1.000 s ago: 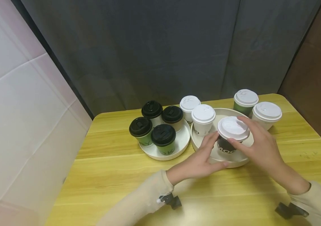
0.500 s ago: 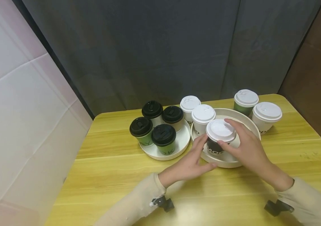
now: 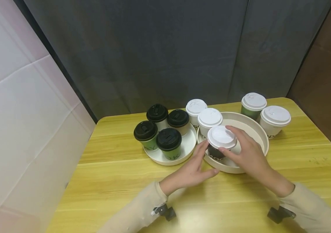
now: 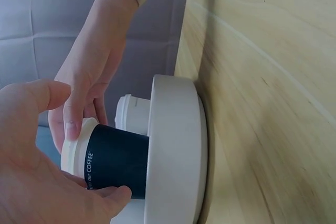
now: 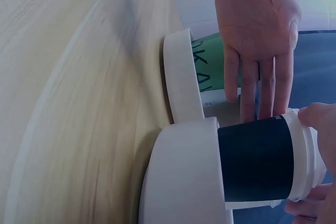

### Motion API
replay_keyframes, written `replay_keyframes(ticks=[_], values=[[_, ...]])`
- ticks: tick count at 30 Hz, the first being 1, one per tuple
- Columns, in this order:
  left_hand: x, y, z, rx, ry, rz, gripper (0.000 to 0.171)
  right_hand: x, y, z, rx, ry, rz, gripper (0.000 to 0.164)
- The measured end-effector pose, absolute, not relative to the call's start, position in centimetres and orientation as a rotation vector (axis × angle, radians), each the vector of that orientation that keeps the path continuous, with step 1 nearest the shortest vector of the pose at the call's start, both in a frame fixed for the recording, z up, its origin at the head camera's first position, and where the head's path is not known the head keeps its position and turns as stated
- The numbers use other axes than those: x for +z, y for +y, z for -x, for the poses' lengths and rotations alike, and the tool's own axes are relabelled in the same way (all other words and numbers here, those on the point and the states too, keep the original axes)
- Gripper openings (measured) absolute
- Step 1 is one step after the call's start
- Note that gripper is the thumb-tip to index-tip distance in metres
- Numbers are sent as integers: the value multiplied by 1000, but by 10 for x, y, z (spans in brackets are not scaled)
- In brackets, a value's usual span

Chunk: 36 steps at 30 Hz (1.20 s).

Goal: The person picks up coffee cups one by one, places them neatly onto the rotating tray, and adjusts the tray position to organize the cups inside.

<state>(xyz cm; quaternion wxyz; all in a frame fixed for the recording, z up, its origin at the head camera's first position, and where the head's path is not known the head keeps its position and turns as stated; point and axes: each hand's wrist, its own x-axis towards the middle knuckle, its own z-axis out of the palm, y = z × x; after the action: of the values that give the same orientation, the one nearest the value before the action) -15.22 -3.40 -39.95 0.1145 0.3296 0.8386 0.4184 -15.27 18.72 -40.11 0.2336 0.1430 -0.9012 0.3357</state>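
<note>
A dark paper coffee cup with a white lid (image 3: 221, 137) stands upright in the round cream tray (image 3: 226, 169). My right hand (image 3: 249, 158) grips it at the lid, thumb on the near side and fingers on the far side. My left hand (image 3: 189, 171) is at the cup's left side, fingers extended and thumb held apart; whether the fingertips touch it I cannot tell. In the left wrist view the cup's dark body (image 4: 118, 156) meets the tray rim, which hides its base. Close behind it, a white-lidded cup (image 3: 209, 119) stands in the tray.
Left of the tray, a white plate (image 3: 188, 152) holds several black-lidded cups (image 3: 169, 140). Behind stands another white-lidded cup (image 3: 195, 108). A green cup (image 3: 252, 105) and a white cup (image 3: 274, 119) stand on the table beyond the tray's right side.
The dark cup has shifted left and slightly toward me across the tray, with my right hand on its lid. My left hand has moved left alongside it.
</note>
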Motion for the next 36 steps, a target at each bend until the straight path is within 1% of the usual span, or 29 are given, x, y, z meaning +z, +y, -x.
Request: replay_keyframes(ticks=[21, 36], values=[[-409, -42, 153, 1274, 2405, -960, 94, -411, 178, 157, 879, -2472, -450, 72], [-411, -43, 153, 1283, 2397, -900, 93, -412, 177, 159, 865, -2469, -464, 72]])
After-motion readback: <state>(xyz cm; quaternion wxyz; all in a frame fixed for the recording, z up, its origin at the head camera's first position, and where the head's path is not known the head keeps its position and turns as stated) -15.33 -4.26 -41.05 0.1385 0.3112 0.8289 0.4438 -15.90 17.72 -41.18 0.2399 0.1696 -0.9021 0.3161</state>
